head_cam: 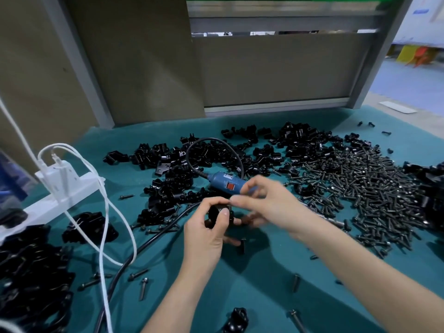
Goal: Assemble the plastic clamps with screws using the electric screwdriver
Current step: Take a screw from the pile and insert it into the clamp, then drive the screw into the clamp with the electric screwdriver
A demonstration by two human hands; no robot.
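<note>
Curling our left fingers [223,213] round a black plastic clamp [217,216], we hold it just above the bench [264,272]. Our right hand [262,200] is blurred, fingertips pinched at the clamp's top; whether it holds a screw we cannot tell. Beyond lies the blue electric screwdriver [227,182], with the screw pile [374,195] to the right.

Black clamps [206,155], dark screws [365,183], blue screwdriver [225,182], teal cloth [264,272].

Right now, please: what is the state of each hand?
Left hand: closed on a black plastic clamp.
Right hand: fingers curled at the clamp; blurred, so what it holds cannot be told.
</note>
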